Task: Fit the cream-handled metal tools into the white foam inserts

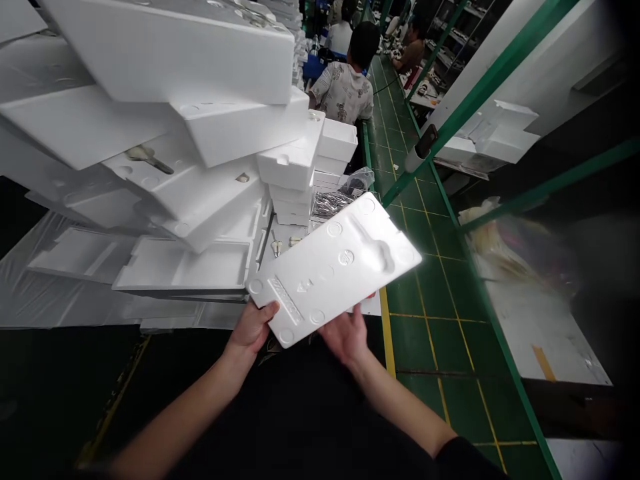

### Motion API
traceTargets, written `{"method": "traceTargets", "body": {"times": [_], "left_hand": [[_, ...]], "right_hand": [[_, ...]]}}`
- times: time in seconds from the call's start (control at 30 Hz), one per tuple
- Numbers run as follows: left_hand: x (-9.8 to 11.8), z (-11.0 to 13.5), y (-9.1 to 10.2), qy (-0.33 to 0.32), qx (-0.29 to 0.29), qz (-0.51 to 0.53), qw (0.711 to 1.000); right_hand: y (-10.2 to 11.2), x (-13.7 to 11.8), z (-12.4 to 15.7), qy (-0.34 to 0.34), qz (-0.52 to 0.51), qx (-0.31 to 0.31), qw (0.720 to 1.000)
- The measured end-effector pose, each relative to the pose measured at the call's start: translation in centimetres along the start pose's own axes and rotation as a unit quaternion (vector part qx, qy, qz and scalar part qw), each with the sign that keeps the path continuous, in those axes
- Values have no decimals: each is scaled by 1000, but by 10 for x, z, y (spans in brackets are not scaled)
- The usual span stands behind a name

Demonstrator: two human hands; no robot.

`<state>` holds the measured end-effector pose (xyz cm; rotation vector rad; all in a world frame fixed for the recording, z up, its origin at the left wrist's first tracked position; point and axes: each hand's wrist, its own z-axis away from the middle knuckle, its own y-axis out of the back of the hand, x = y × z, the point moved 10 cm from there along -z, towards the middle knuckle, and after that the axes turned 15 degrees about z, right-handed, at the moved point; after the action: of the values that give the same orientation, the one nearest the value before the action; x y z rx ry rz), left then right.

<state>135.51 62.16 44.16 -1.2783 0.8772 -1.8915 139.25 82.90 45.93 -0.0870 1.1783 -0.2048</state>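
Observation:
A white styrofoam tray, with round marks, raised lettering and a moulded hollow on its upper face, is held tilted in front of my body. My left hand grips its near left corner, thumb on top and fingers underneath. My right hand is under its near long edge, supporting it from below; most of those fingers are hidden beneath the foam. Just beyond the tray, small metal parts with pale ends lie on a white surface, and a clear bag of shiny metal pieces sits behind them.
Skewed stacks of styrofoam boxes rise at the left, with an open foam box low down. A green conveyor with yellow lines runs at the right beside green frame bars. A person sits ahead with their back towards me.

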Motion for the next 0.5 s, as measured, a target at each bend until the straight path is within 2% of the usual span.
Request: {"method": "traceTargets", "body": {"times": [0.1,0.13,0.2,0.27,0.33,0.5], "left_hand": [[9,-7,18,22,-14,-53,998],[8,-10,24,37,-13,-79,996],[0,-16,35,63,-2,-134,989],[-15,-27,42,86,4,-190,978],[-33,-43,46,102,9,-233,967],[-60,-109,59,133,49,-232,962]], "right_hand": [[108,-64,12,104,28,146,983],[138,-80,16,118,51,169,977],[175,-82,11,58,83,138,985],[183,-58,0,-48,118,73,989],[177,-30,-15,-109,164,44,979],[172,-8,-84,-61,234,137,961]]}}
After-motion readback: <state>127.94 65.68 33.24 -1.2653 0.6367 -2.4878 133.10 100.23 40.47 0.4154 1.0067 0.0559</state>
